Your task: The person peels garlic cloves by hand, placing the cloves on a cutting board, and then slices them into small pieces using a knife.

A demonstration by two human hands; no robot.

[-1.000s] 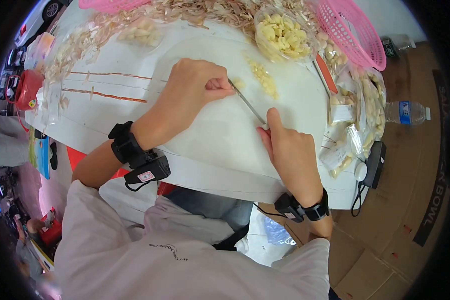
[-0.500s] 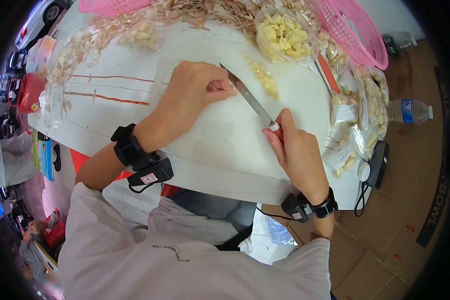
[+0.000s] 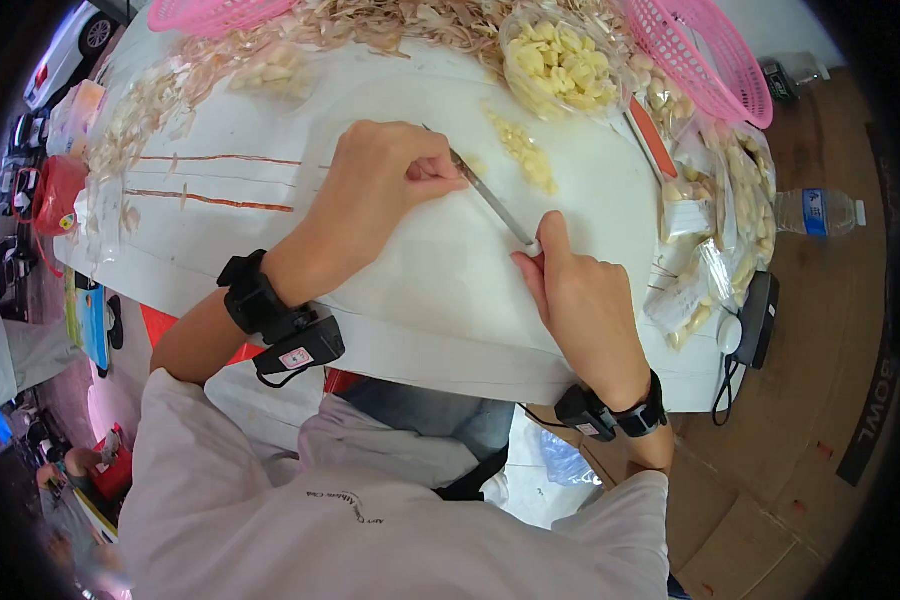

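My right hand is wrapped round the handle of a knife. Its blade slants up and left across the white board and is turned nearly edge-on to me. My left hand is closed, thumb and fingers pinched beside the blade near its tip; whatever they hold is hidden. Small pale-yellow garlic pieces lie in a strip beyond the knife. Behind them stands a clear plastic container of peeled garlic cloves.
Dry garlic skins cover the table's far side. At right lie an orange-handled tool, bags of garlic and a black device. Pink baskets stand at the far edge. A water bottle lies on the cardboard beyond the table.
The knife has rolled, so its blade now looks thinner, and my right hand has shifted slightly left with it. My left hand stays pinched in nearly the same place.
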